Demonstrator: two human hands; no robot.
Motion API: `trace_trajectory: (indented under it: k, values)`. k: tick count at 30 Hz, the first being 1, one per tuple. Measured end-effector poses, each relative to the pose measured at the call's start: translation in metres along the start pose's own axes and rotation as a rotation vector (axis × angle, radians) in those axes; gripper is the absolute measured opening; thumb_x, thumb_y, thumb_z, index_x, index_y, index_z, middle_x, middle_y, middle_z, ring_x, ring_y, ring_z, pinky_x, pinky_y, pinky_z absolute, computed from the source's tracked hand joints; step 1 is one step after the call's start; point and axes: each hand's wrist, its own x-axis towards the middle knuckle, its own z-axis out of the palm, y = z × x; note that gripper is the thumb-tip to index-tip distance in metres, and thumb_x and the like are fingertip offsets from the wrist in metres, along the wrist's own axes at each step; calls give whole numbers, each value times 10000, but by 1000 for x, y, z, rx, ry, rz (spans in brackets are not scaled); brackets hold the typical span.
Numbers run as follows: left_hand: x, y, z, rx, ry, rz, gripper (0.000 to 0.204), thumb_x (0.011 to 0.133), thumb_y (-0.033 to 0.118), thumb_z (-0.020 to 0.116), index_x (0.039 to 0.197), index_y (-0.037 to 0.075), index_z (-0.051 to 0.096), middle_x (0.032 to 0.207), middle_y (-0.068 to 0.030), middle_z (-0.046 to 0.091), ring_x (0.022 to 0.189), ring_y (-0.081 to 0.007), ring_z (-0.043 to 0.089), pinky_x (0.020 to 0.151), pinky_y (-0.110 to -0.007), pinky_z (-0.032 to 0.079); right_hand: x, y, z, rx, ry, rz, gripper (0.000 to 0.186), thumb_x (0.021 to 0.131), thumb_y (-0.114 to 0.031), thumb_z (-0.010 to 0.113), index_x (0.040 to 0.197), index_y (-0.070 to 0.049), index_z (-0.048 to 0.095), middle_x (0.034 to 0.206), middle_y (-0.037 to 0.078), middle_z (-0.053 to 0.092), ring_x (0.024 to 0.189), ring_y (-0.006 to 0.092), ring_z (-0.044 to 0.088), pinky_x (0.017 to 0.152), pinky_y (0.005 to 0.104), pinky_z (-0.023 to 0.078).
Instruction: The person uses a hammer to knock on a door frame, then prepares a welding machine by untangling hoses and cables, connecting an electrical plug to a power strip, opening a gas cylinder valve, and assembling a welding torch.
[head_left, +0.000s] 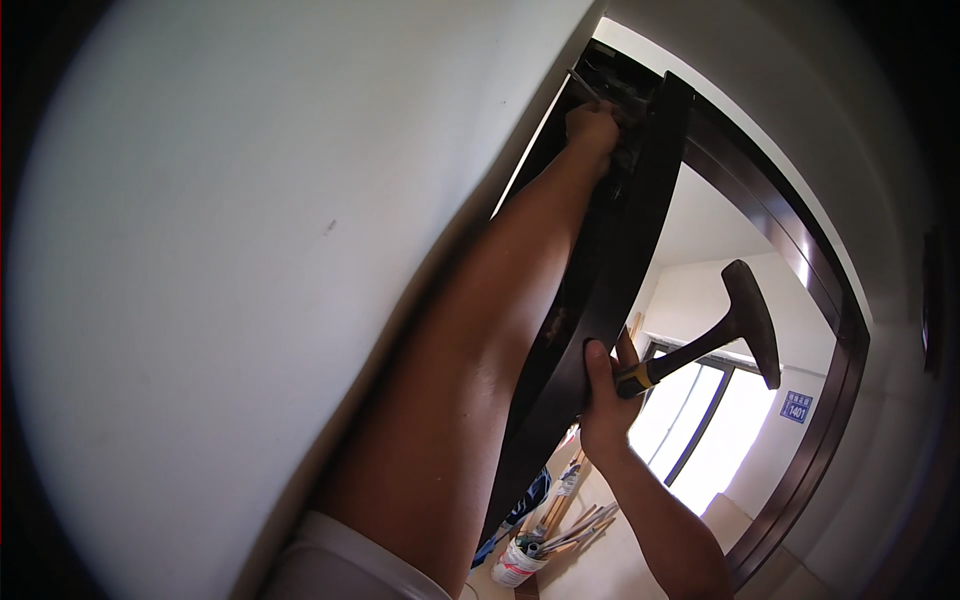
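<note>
My left arm stretches up along the white wall to the top of a dark brown door frame (850, 375). Up there my left hand (593, 124) is closed around a thin rod-like tool (582, 85) whose kind I cannot make out. Lower and to the right, my right hand (606, 405) grips a hammer (748, 318) by its black and yellow handle, with the dark head pointing right. The thumb of that hand rests against a long dark panel (640, 220), which leans out between my two arms.
Close on the left stands a white wall (250, 250). Through the doorway are a bright window (705, 420), a blue sign (796, 407) on the wall, and a white bucket (515, 565) near several sticks and long strips (575, 530).
</note>
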Motion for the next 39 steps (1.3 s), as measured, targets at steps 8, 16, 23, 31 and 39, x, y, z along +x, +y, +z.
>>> trace_trajectory:
  k: [8,16,23,31,39]
  values:
    - [2,-4,21,-74,57,-66,195,1011,86,631,1163,-11,707,1048,-148,739,878,-271,713,783,-400,604,-2,0,3,6,-11,-38,649,1050,-237,726,1595,-11,456,1005,48,748,830,68,662,711,212,501]
    - [-27,9,28,-201,-22,-193,231,990,116,620,1171,-13,685,1045,-156,709,933,-290,699,851,-424,606,4,-2,-5,-3,-17,-46,751,1016,-186,776,1645,-22,400,797,-34,682,655,4,534,590,186,363]
    - [-52,23,5,-162,-128,-254,205,978,133,608,1147,44,683,1007,-144,681,894,-282,668,831,-432,597,-5,-1,-1,-17,-17,-91,736,1013,-191,777,1635,-21,422,739,-59,650,617,0,498,566,188,335]
    - [-200,56,-4,609,309,107,318,971,304,625,1082,8,656,925,-191,672,817,-327,660,726,-490,530,9,11,-6,-83,88,-163,582,1004,-283,801,1509,-69,608,676,-95,552,585,4,405,537,222,302]
    - [-550,67,-71,880,158,666,333,849,17,620,1182,3,638,1175,-262,638,1088,-434,608,951,-525,471,22,36,-11,-8,198,-403,564,907,-518,867,1182,-31,799,888,-19,729,749,63,602,677,253,491]
